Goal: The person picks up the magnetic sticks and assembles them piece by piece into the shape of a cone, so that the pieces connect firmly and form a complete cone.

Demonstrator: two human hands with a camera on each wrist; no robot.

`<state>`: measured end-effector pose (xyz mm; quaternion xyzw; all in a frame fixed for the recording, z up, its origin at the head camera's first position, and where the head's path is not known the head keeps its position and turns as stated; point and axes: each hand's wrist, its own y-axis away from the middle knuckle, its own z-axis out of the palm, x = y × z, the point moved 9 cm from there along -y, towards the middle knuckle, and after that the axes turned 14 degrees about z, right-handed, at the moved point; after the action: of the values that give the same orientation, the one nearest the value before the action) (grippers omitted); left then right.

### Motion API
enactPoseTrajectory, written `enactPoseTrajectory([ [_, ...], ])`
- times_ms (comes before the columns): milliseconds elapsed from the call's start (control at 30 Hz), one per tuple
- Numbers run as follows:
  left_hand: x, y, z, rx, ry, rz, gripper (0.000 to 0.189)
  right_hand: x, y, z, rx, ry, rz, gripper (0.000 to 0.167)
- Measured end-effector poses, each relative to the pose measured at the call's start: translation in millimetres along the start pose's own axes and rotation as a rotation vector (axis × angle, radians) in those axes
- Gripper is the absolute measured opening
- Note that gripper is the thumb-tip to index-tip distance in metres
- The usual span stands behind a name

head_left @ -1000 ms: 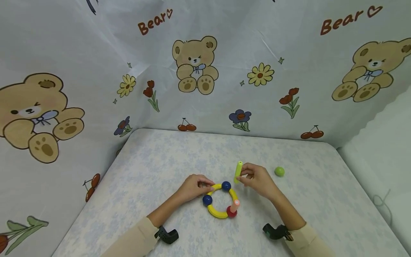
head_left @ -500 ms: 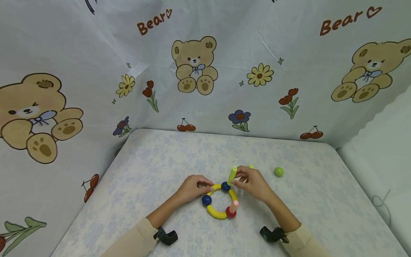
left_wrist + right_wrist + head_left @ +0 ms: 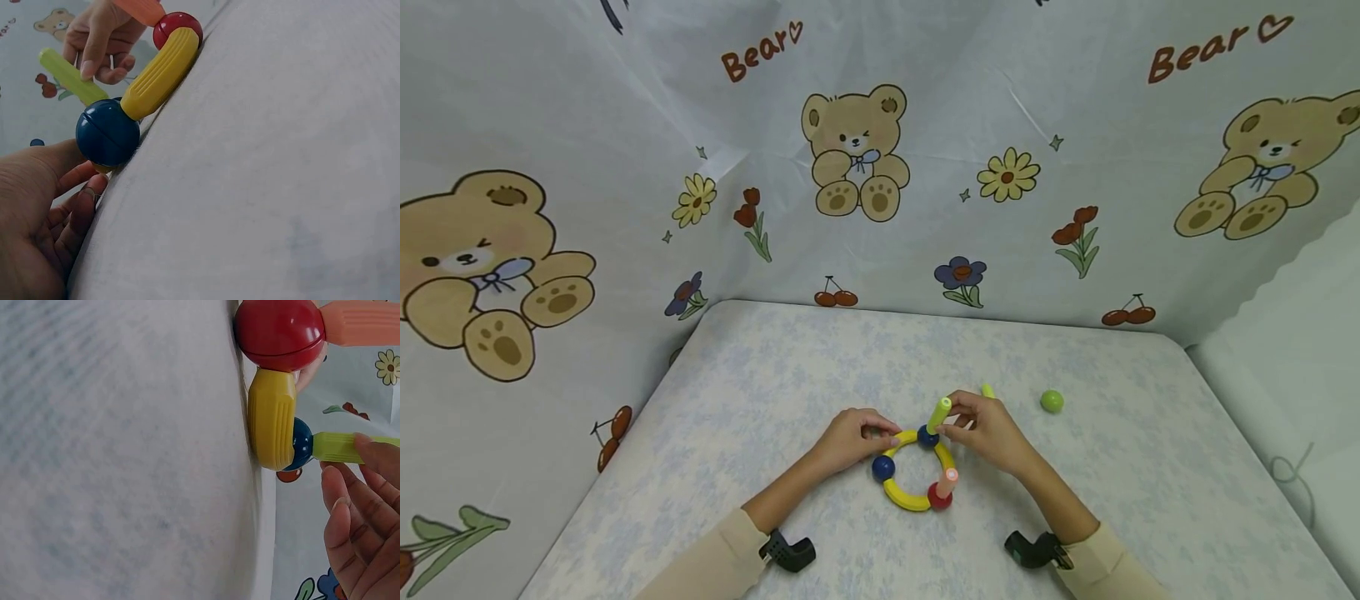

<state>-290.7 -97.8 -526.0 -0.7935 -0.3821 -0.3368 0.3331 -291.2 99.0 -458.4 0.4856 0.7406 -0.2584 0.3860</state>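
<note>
On the table a ring of yellow curved rods (image 3: 906, 500) joins two blue balls (image 3: 883, 468) and a red ball (image 3: 940, 497). An orange-pink rod (image 3: 949, 480) stands up from the red ball. My left hand (image 3: 847, 439) pinches the ring's upper-left curved rod. With thumb and fingers, my right hand (image 3: 988, 429) holds a light green rod (image 3: 938, 415) upright, its lower end against the far blue ball (image 3: 927, 437). In the right wrist view the green rod (image 3: 334, 447) meets the blue ball (image 3: 302, 445) end-on.
A green ball (image 3: 1052, 401) lies to the right of my right hand. Another light green rod (image 3: 987, 389) shows partly behind that hand. The patterned cloth (image 3: 880, 250) with bears hangs behind the table's far edge.
My right hand has moved left and down, bringing the green rod from beside the ring onto the far blue ball. The second green rod has come into sight. My left hand stays put.
</note>
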Motion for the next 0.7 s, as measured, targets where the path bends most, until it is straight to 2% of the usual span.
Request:
enactPoseTrajectory([
  [133,1.3,-0.1,-0.3,-0.048,0.028,0.015,0.021,2.3,0.5,2.9,-0.032,0.024,0.002,0.015],
  [333,16.7,2.5,-4.6,-0.256,0.105,0.071,0.047,8.1,-0.7,13.9,-0.144,0.059,0.012,0.020],
  [433,19.5,5.9,-4.6,-0.323,0.104,0.072,0.058,9.5,-1.2,16.8,-0.176,0.072,0.013,0.020],
  [567,21.4,7.4,-3.9,-0.341,0.084,0.071,0.062,11.9,-1.1,19.2,-0.199,0.085,0.007,0.019],
  [700,22.2,5.6,-5.6,-0.308,0.112,0.077,0.058,13.9,-0.9,19.1,-0.201,0.082,0.013,0.021],
])
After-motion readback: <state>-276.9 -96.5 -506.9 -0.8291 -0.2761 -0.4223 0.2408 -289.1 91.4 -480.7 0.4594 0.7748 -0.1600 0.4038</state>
